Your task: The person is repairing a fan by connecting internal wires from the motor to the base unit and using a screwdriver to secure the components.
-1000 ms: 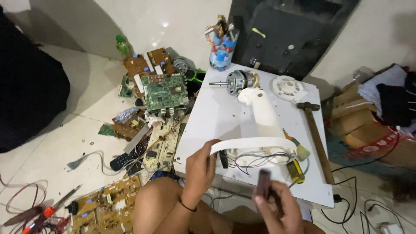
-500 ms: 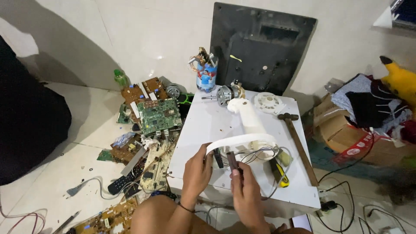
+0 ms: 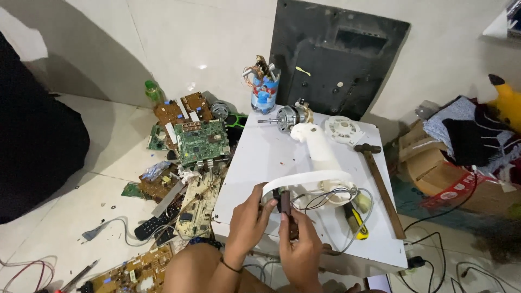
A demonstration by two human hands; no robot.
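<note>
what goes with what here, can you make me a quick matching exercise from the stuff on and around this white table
Things:
1. hammer
2. green circuit board
3. fan motor
4. small dark part

Places:
A. on the floor, left of the white table
B. held between the left hand and right hand
C. along the table's right edge
D. at the table's far edge, by the white fan neck

Pairs: 1-C, 2-A, 3-D, 4-B

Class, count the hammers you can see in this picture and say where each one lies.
1. The hammer lies along the right side of the white table, head towards the wall, beside the white fan stand. Others may be hidden in the clutter.
</note>
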